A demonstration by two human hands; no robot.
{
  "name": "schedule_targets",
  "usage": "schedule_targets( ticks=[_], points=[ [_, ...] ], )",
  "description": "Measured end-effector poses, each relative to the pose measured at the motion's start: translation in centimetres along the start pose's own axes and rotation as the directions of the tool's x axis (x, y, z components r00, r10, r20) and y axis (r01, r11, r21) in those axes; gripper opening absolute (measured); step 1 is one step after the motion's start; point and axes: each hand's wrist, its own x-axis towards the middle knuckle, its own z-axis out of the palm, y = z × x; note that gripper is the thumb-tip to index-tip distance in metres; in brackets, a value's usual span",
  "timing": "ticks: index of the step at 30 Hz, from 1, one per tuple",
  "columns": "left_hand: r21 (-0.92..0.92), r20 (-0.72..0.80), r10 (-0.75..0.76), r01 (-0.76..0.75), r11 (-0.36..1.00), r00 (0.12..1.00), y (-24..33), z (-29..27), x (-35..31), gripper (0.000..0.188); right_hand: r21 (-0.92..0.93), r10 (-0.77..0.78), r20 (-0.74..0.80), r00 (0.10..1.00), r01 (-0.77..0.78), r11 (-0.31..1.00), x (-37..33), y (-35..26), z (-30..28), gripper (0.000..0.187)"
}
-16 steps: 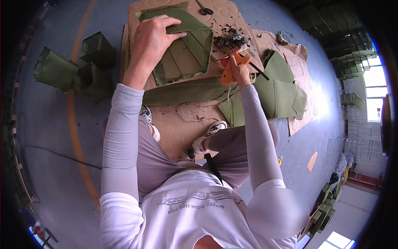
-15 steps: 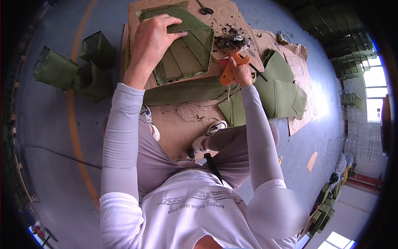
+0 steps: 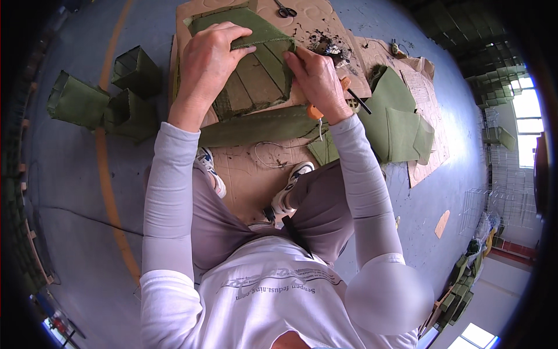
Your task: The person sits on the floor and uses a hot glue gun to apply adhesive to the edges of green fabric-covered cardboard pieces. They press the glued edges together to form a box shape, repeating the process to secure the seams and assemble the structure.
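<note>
A green open-ended fabric bag (image 3: 241,29) with stitched, frayed edges lies on the cardboard in front of me. My left hand (image 3: 210,61) pinches its upper edge between thumb and fingers. At the right corner of that same edge, my right hand (image 3: 318,75) is closed, thumb and forefinger together on the fabric. Partly hidden beneath my right wrist is an orange glue gun (image 3: 314,111) with a black stick poking out and a pale cord. Just beyond the right hand sits a dark, charred-looking clump (image 3: 330,49) with black bits scattered round it.
Black-handled scissors (image 3: 285,10) lie at the far edge of the cardboard (image 3: 314,17). Green fabric pieces (image 3: 395,128) are heaped at the right. Several green bags (image 3: 78,99) stand on the floor at the left. A thin wire loop (image 3: 267,154) lies near my feet.
My right hand has let go of the orange glue gun and moved up and left onto the bag's corner. My left hand keeps its hold on the edge.
</note>
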Motion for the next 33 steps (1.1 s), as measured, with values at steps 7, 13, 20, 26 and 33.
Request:
schedule_targets(
  ticks=[7, 13, 20, 26, 33],
  points=[
    [-0.115, 0.161, 0.154, -0.136, 0.984, 0.975, 3.7, -1.7, -2.8, 0.012, 0.013, -0.035, -0.109, 0.993, 0.036, 0.999, 0.6, -0.6, 0.9, 0.032],
    [-0.075, 0.462, -0.088, 0.137, 0.988, 0.882, 2.3, 0.4, -4.6, 0.015, 0.008, 0.015, -0.079, 0.997, -0.014, 1.0, 0.2, -1.6, 0.7, 0.032],
    [-0.061, 0.592, -0.13, 0.205, 0.977, 0.796, 2.4, 1.3, -5.2, 0.022, 0.026, 0.024, -0.075, 0.997, -0.022, 0.999, 0.1, -1.7, 0.8, 0.034],
    [-0.105, 0.608, -0.217, 0.348, 0.932, 0.764, 2.8, 1.7, -4.9, 0.025, 0.018, 0.007, -0.085, 0.996, -0.005, 1.0, 0.1, -1.3, 0.8, 0.034],
    [-0.089, 0.55, -0.236, 0.337, 0.937, 0.801, 2.7, 2.3, -5.3, 0.026, 0.022, 0.022, -0.075, 0.997, -0.02, 1.0, 0.1, -1.7, 0.8, 0.034]
  ],
)
